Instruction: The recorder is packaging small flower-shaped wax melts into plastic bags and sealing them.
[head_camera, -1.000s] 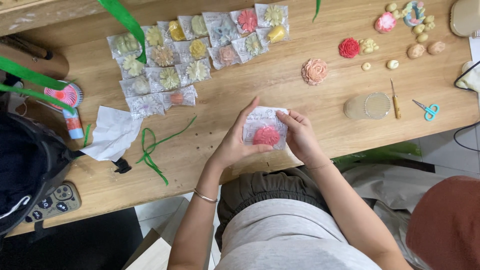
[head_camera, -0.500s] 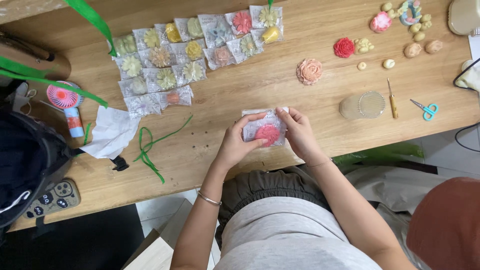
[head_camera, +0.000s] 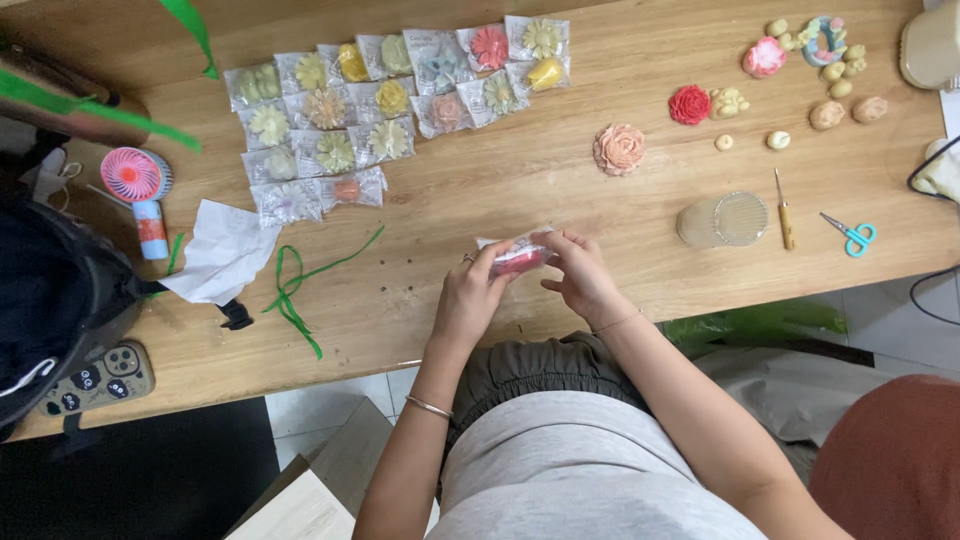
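Observation:
Both of my hands hold one small clear packet with a red flower piece (head_camera: 520, 256) inside, tilted edge-on just above the wooden table (head_camera: 480, 190). My left hand (head_camera: 470, 295) grips its left end and my right hand (head_camera: 580, 270) pinches its right end. Beyond them, at the table's far left, lie several clear packets of coloured flower pieces (head_camera: 380, 100) in rows. Loose flower pieces lie to the right: a peach one (head_camera: 619, 149), a red one (head_camera: 689, 104) and a pink one (head_camera: 764, 57).
A clear round lid (head_camera: 722, 220), a small awl (head_camera: 784, 212) and blue scissors (head_camera: 850, 236) lie at the right. Green ribbon (head_camera: 295, 290), crumpled white paper (head_camera: 222, 252), a pink hand fan (head_camera: 138, 185), a phone (head_camera: 95, 378) and a dark bag (head_camera: 55, 300) are left.
The packet was held flat, facing up; now my hands have tipped it edge-on and pinch its two ends. The view has shifted slightly.

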